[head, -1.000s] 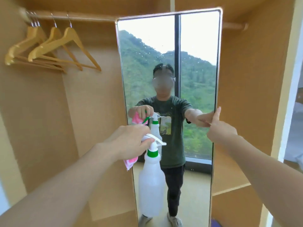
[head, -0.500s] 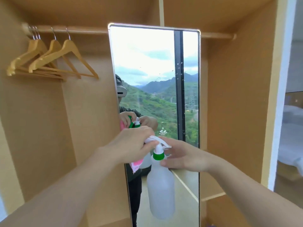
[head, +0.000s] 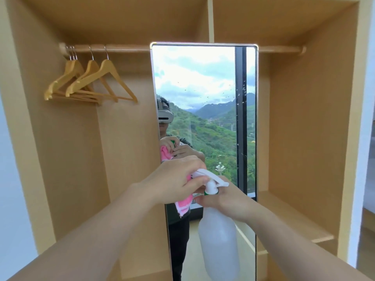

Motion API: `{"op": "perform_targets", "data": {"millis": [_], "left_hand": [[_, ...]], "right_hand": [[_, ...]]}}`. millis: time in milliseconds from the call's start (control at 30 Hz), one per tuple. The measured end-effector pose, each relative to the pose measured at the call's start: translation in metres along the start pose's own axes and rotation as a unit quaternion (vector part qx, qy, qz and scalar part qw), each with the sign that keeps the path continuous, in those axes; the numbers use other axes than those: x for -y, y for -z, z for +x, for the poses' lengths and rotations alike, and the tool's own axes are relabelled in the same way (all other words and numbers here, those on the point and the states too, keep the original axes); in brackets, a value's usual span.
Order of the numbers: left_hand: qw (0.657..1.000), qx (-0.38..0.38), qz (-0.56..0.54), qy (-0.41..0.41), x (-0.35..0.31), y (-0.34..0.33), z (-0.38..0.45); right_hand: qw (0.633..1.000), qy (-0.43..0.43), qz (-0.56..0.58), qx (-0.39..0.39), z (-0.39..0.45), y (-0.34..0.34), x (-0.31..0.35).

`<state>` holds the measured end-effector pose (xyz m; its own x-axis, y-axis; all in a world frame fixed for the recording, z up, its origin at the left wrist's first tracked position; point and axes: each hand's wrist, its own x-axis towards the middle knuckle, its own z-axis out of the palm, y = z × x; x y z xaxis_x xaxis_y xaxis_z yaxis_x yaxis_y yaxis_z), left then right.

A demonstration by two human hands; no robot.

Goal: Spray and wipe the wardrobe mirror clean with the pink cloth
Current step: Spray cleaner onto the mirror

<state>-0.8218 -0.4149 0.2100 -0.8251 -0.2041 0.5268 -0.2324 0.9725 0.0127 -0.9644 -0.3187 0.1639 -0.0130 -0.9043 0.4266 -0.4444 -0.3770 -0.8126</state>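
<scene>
The tall wardrobe mirror (head: pixel 203 88) stands upright in the middle of the open wardrobe, speckled with droplets in its upper right part. In front of its lower half hangs a translucent white spray bottle (head: pixel 219 240) with a green collar and white trigger head. My left hand (head: pixel 174 181) grips the trigger head from the left, with the pink cloth (head: pixel 183 205) bunched under its palm and hanging down. My right hand (head: pixel 223 199) wraps the bottle's neck just below the collar.
Several wooden hangers (head: pixel 91 82) hang on the rail (head: pixel 121 47) at the upper left. A wooden shelf (head: pixel 292 216) runs along the lower right of the wardrobe. A white door frame (head: pixel 363 138) borders the right side.
My right hand left the mirror's right edge and came down onto the bottle's neck. The mirror swung, so its reflection shifted. My view pulled back and rose a little.
</scene>
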Motion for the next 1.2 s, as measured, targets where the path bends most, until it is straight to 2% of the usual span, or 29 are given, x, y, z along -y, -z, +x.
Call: {"op": "perform_targets", "data": {"millis": [300,433,567,733,900,1033,1200], "left_hand": [[0.999,0.013,-0.047,-0.009,-0.002,-0.003,-0.002],[1.000,0.022,0.017,0.007,0.001,-0.004,0.000],[0.997,0.014,0.071,0.023,-0.003,0.005,0.004],[0.993,-0.052,0.083,0.072,-0.010,0.019,0.000],[0.976,-0.017,0.147,0.160,0.006,0.032,-0.011],[0.970,0.007,0.165,0.176,0.015,0.039,-0.017],[0.964,0.013,0.188,0.189,0.026,0.047,-0.020]], "right_hand": [[0.998,-0.024,0.019,0.050,-0.010,0.009,0.001],[0.996,-0.069,0.000,0.059,-0.010,0.011,0.009],[0.994,-0.106,0.006,0.016,-0.009,0.010,0.015],[0.994,-0.064,-0.044,-0.073,-0.001,0.016,0.029],[0.980,-0.060,-0.080,-0.173,0.022,0.038,0.074],[0.974,-0.027,-0.094,-0.206,0.033,0.048,0.106],[0.960,0.008,-0.098,-0.262,0.028,0.055,0.117]]}}
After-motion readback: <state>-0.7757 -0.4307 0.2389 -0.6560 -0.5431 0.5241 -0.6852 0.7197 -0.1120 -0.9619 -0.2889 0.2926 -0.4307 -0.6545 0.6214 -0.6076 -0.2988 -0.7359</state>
